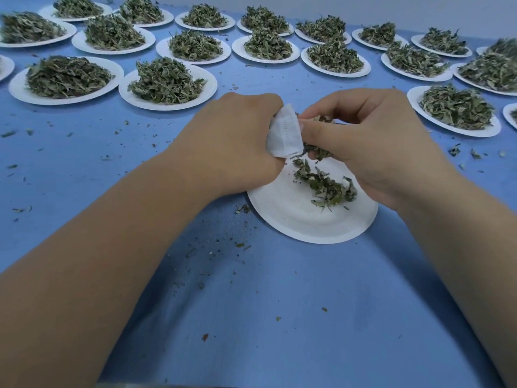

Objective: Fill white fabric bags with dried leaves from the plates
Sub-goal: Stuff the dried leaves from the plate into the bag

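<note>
Filling step: the left hand (237,147) grips the bag (285,134) while the right hand (372,144) pinches leaves (321,154) at its mouth, above the plate (293,219); next, the remaining leaves below probably need gathering.

Soft, even overhead light leaves faint shadows beneath the forearms (112,233) on the blue cloth (279,317), while the wide lens bends the edges and blurs the rightmost plates (479,85).

The one head-worn view looks forward and down, close over the blue table (279,317).
</note>
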### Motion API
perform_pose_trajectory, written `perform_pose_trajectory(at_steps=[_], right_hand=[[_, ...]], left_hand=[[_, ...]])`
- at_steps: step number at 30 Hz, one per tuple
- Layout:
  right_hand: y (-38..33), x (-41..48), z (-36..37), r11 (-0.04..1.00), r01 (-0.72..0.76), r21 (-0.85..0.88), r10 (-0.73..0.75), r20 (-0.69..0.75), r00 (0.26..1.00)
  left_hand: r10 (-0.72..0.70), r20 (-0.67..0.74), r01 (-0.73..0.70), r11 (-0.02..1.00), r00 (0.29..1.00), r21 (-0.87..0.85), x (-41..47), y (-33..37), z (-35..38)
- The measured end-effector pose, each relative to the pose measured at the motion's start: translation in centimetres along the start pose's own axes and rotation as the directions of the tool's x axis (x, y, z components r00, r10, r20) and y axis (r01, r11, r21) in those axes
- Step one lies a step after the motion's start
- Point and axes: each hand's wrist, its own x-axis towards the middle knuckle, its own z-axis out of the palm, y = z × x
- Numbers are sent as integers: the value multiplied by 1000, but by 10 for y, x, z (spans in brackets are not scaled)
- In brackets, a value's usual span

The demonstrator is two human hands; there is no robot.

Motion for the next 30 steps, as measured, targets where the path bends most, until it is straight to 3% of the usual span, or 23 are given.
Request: perform_pose_trajectory(at_steps=[4,7,14,18,23,30], right_hand=[[-1,1,-6,992,-81,97,57,225,973],[-2,1,-11,987,-93,131,51,291,955],[0,0,-7,996,-22,-83,33,131,991],[0,-3,1,986,52,-161,-47,34,998],[1,2,6,925,96,-368,-101,6,995],[-4,0,-5,972,131,-195,-124,47,991]], left_hand=[[-40,12,39,997,999,62,3,-2,1],[-41,31,39,998,999,48,3,-2,1],[41,32,-40,999,999,-25,-2,4,3],[90,20,-90,996,996,15,-1,5,7],[118,56,-120,992,991,40,2,13,12],[97,-75,-102,993,992,-63,0,9,5]])
